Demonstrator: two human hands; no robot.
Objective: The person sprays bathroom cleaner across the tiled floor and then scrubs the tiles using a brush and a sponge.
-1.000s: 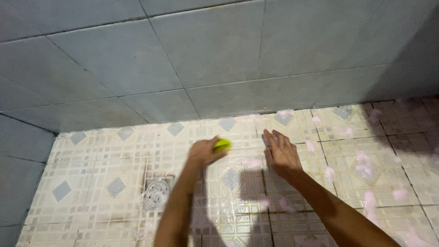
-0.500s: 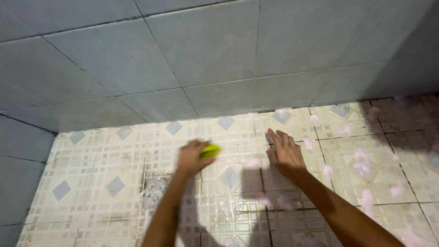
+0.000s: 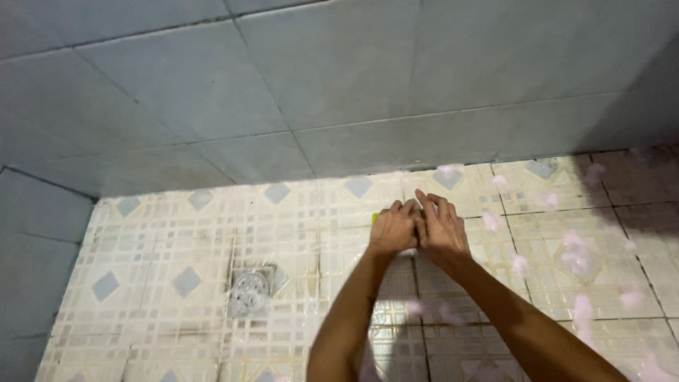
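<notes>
I look down at a wet tiled floor (image 3: pixel 177 240) with little blue diamonds on it. My two hands are pressed side by side on the floor, near the grey wall (image 3: pixel 339 92).

My left hand (image 3: pixel 393 230) is curled over a small yellow-green scrubber (image 3: pixel 375 218). I can only see a thin bit of it poking out by my knuckles. The fingers are folded tight around it, so it sits inside my fist, right on the tiles.

My right hand (image 3: pixel 442 230) lies flat on the floor, touching the left one. Its fingers are straight and close together, and it holds nothing.

I think the scrubber is light and a bit squishy, so it will bend when I push. It is likely wet and soapy too, so it could slip out. The best place to hold it is around its middle, with my whole hand on top.

Pink foam blobs (image 3: pixel 576 247) sit on the tiles to the right. A round metal drain (image 3: pixel 250 288) is off to the left, well apart from my hands.
</notes>
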